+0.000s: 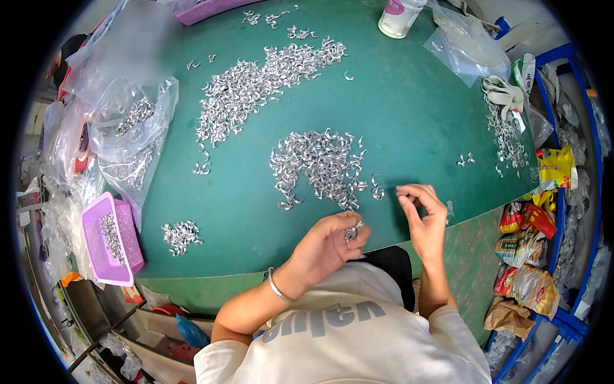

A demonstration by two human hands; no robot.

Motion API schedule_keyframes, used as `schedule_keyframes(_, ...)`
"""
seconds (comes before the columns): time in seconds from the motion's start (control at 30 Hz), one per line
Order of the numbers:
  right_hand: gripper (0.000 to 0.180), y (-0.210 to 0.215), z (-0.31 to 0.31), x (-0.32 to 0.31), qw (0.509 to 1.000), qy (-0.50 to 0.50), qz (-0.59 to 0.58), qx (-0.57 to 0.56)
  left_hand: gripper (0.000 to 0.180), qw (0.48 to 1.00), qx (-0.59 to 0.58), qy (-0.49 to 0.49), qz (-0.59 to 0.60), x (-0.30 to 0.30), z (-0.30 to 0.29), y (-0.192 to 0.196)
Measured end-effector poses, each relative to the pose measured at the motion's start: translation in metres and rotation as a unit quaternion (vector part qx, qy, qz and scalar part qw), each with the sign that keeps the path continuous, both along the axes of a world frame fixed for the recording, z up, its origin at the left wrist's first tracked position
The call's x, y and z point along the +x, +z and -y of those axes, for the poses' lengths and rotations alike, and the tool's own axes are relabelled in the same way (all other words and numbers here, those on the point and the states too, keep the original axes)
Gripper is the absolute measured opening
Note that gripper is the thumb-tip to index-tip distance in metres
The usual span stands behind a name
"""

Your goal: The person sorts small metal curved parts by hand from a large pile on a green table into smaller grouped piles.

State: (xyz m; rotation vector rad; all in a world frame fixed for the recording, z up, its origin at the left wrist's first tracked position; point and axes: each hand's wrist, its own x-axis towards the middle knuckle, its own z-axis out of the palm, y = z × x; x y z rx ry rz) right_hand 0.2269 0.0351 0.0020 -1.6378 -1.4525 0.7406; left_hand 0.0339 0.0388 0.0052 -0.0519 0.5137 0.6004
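Observation:
My left hand (329, 246) is at the table's near edge, palm up. Its fingers curl round a few small curved silver metal pieces (352, 231). To its right, my right hand (423, 214) hovers over the table, thumb and forefinger close together in a pinch; anything between the tips is too small to make out. Just beyond both hands lies a pile of the same hook-shaped metal pieces (320, 165). Two or three loose pieces (377, 189) lie between that pile and my right fingertips.
A longer heap of metal pieces (256, 86) spreads across the green table (409, 115). At left are a small pile (182, 237), a purple basket (134, 246) and plastic bags (150, 147). A white bottle (398, 19) stands far right; gloves (503, 94) lie at the right edge, beside blue shelving (591, 173).

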Motion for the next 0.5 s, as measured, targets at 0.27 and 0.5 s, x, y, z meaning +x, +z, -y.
schedule_keyframes(0.27, 0.024, -0.017, -0.004, -0.008, 0.967, 0.074, 0.238, 0.042, 0.013, 0.999, 0.009, -0.027, 0.024, -0.003, -0.001, -0.004)
schedule_keyframes(0.5, 0.019, -0.025, -0.004, -0.002, 0.989, 0.053, 0.130, 0.051, 0.017, 0.987, 0.076, 0.053, -0.134, 0.004, 0.002, -0.006)
